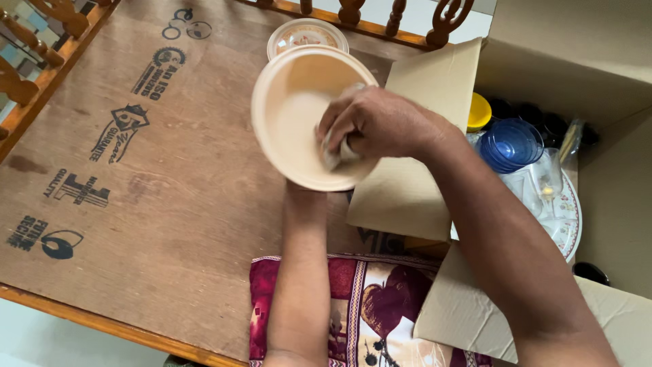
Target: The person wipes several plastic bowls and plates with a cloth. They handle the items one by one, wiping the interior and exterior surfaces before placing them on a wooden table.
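A cream plastic bowl [292, 112] is held tilted above the plywood board. My left hand is hidden behind the bowl, and only its forearm [299, 272] shows below it. My right hand [377, 122] is inside the bowl, fingers closed on a small pale cloth [334, 155] pressed against the bowl's inner surface.
A plate with an orange pattern [305, 32] lies on the plywood board [156, 170] behind the bowl. An open cardboard box [407, 183] at right holds blue glass bowls [509, 144], a yellow lid [479, 112], glasses and a patterned plate [567, 221]. A maroon patterned cloth [367, 306] lies near me. A wooden railing [27, 47] borders the board.
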